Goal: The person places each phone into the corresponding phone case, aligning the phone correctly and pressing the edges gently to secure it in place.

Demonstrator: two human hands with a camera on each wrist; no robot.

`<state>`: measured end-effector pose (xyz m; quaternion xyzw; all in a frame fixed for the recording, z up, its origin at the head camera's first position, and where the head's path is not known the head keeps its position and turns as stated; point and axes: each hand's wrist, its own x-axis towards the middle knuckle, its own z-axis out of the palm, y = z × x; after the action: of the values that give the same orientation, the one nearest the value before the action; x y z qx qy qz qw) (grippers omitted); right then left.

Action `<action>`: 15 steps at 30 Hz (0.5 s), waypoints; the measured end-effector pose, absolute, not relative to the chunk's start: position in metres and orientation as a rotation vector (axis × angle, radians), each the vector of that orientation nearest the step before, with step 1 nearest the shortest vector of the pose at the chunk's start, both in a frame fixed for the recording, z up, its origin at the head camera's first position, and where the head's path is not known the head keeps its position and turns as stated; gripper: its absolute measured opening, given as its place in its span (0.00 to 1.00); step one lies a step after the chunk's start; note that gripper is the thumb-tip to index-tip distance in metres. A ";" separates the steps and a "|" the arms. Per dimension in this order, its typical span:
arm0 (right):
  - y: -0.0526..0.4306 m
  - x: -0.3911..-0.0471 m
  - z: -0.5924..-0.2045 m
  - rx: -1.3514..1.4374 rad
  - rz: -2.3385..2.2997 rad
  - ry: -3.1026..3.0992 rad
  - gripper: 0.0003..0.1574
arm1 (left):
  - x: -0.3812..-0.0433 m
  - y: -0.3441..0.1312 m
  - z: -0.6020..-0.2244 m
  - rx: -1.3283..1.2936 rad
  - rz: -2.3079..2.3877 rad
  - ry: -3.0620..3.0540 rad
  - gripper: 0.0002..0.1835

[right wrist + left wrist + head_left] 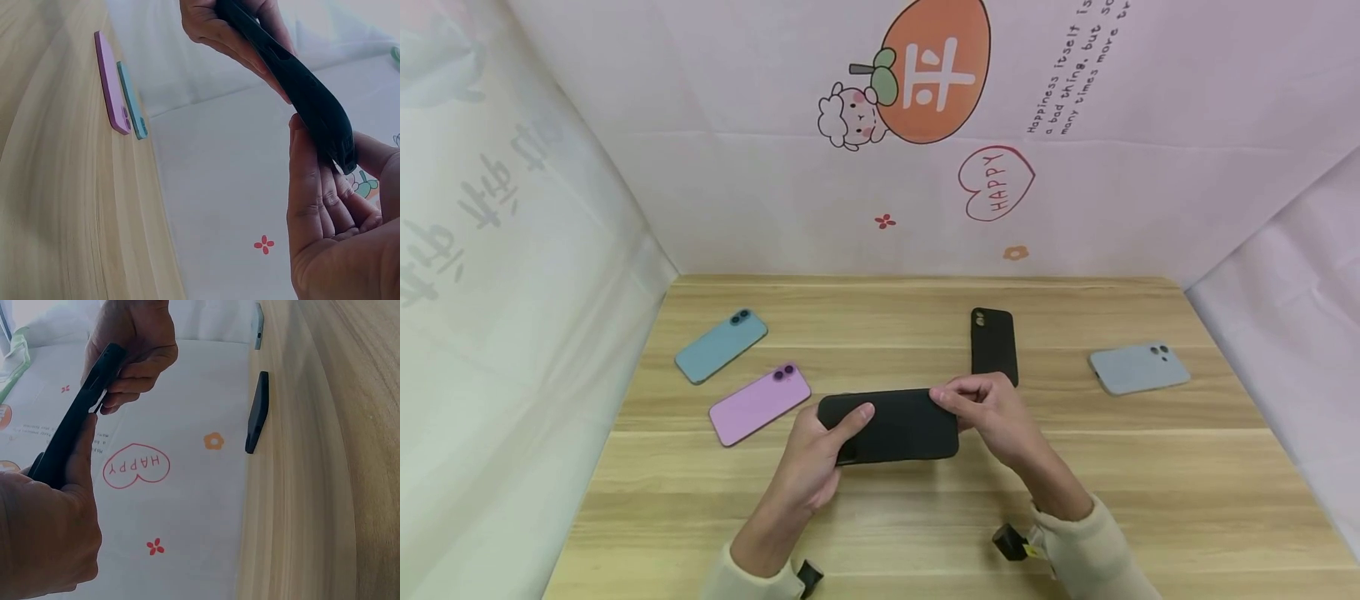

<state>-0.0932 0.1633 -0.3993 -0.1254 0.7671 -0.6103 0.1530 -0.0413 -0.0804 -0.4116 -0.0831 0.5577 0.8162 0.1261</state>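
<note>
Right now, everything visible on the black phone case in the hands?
The black phone case looks matte and rubbery, with rounded corners and small openings along its edge. It is held above the table, long side roughly left to right. The left hand grips one end; the right hand pinches the other's far corner. Any phone inside: can't tell.

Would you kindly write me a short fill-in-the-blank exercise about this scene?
1. The left hand and the ____ grip one black phone case.
2. Of the blue phone and the pink phone on the table, the ____ one lies nearer the left hand.
3. The red heart on the white cloth bears the word ____.

Missing words: right hand; pink; HAPPY.
</note>
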 end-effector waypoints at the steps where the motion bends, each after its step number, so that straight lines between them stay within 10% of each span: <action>1: 0.163 -0.093 -0.400 -0.356 -1.750 2.196 0.17 | -0.041 -0.080 -0.412 -0.242 2.378 1.623 0.20; 15: 0.163 -0.085 -0.404 -0.386 -1.665 2.027 0.21 | -0.044 -0.080 -0.411 -0.290 2.427 1.632 0.22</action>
<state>-0.0848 0.1631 -0.4044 -0.1411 0.7416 -0.6093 0.2426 -0.0444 -0.0796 -0.4110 -0.0982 0.5524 0.8216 0.1010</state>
